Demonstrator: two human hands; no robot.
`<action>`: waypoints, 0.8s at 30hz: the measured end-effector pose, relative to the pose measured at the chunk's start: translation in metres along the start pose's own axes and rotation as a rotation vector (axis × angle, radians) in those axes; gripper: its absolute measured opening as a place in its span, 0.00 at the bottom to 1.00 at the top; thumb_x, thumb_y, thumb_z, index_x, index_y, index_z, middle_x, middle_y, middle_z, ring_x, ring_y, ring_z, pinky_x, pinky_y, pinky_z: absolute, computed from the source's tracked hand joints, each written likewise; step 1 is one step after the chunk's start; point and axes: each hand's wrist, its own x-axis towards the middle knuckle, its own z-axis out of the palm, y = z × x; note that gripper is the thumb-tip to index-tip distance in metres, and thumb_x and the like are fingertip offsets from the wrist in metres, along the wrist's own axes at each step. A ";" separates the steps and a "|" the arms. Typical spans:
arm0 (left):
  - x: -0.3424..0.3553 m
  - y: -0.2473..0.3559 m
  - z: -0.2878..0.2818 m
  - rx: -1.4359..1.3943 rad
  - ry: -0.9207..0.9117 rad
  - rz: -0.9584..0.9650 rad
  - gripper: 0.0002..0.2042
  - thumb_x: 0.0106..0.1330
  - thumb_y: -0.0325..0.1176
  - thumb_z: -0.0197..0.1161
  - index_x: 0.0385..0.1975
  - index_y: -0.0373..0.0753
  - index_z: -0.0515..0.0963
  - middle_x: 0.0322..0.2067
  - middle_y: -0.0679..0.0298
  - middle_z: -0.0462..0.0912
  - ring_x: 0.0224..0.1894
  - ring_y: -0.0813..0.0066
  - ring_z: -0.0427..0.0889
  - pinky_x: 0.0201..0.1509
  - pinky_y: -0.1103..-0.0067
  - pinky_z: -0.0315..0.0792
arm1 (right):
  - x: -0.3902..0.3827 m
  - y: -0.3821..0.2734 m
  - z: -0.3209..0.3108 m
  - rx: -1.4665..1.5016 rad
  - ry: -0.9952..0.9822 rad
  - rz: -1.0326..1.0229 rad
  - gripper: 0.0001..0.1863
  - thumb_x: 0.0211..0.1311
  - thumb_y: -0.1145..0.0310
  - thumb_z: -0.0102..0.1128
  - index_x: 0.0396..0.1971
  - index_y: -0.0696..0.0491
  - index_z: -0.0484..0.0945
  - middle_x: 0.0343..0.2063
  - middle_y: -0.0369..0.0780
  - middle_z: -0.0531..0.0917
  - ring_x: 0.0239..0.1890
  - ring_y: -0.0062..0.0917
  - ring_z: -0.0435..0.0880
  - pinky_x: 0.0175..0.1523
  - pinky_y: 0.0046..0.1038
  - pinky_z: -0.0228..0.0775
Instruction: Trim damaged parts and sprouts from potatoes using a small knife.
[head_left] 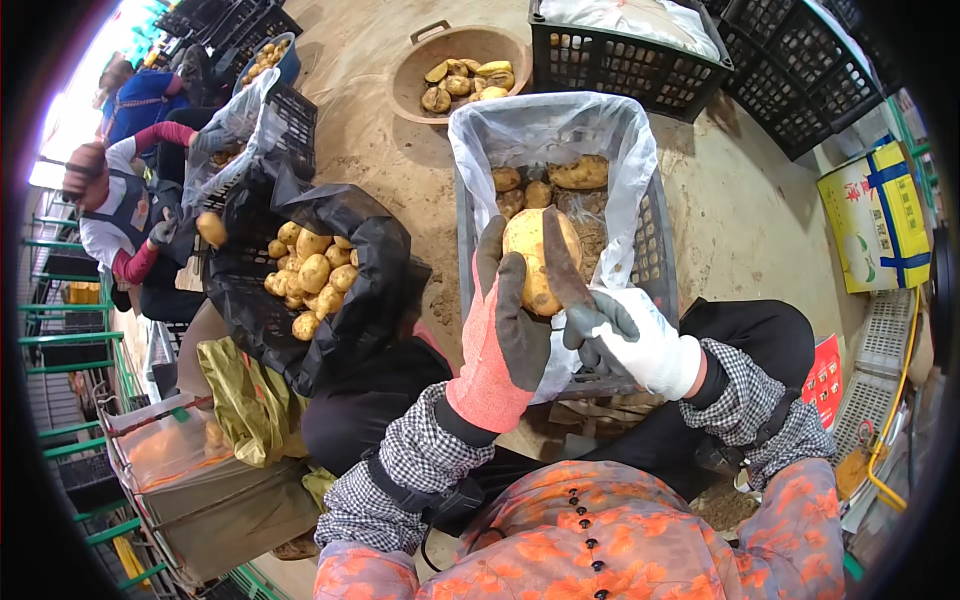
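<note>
Over a black crate (655, 255) lined with clear plastic (555, 112), my left hand (505, 340), in a pink glove with grey palm, is closed round a large pale potato (540, 235). My right hand (640, 335), in a white glove with grey fingertips, grips a knife (563, 265). Its brownish blade lies against the right side of that potato; the handle is mostly hidden in my fingers. Below, several muddy potatoes (578, 172) lie inside the lined crate.
To the left, a black plastic bag (375, 235) holds clean potatoes (312, 270). A brown basin (402, 75) with cut potatoes stands ahead, beside stacked black crates (625, 60). A co-worker (150, 215) sits at far left near a potato (211, 229) in mid-air. A yellow carton (850, 225) stands right.
</note>
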 end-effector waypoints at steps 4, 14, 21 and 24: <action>-0.005 -0.004 0.000 0.035 0.006 -0.077 0.20 0.74 0.27 0.44 0.64 0.30 0.59 0.58 0.53 0.71 0.56 0.67 0.75 0.58 0.76 0.70 | 0.000 0.015 0.011 -0.420 0.192 -0.424 0.08 0.55 0.70 0.54 0.33 0.55 0.76 0.27 0.44 0.77 0.33 0.41 0.77 0.40 0.36 0.68; 0.003 0.000 -0.002 -0.714 -0.109 -0.193 0.23 0.76 0.37 0.44 0.67 0.35 0.57 0.61 0.57 0.66 0.61 0.68 0.70 0.65 0.71 0.65 | -0.001 0.000 0.002 0.439 0.081 -0.070 0.20 0.63 0.51 0.56 0.31 0.56 0.75 0.16 0.35 0.75 0.15 0.16 0.73 0.20 0.19 0.66; 0.003 -0.004 -0.019 -0.775 -0.283 -0.556 0.39 0.53 0.24 0.64 0.67 0.42 0.55 0.60 0.62 0.66 0.61 0.71 0.69 0.63 0.75 0.67 | -0.004 -0.001 -0.018 0.519 0.094 0.046 0.16 0.71 0.57 0.50 0.31 0.56 0.74 0.22 0.38 0.77 0.22 0.17 0.76 0.23 0.19 0.67; -0.001 -0.005 -0.021 -0.778 -0.302 -0.529 0.40 0.51 0.19 0.64 0.67 0.42 0.55 0.59 0.63 0.66 0.61 0.71 0.69 0.60 0.76 0.70 | -0.007 0.001 -0.020 0.464 0.043 0.004 0.18 0.71 0.54 0.49 0.33 0.55 0.74 0.22 0.36 0.77 0.21 0.16 0.75 0.24 0.18 0.66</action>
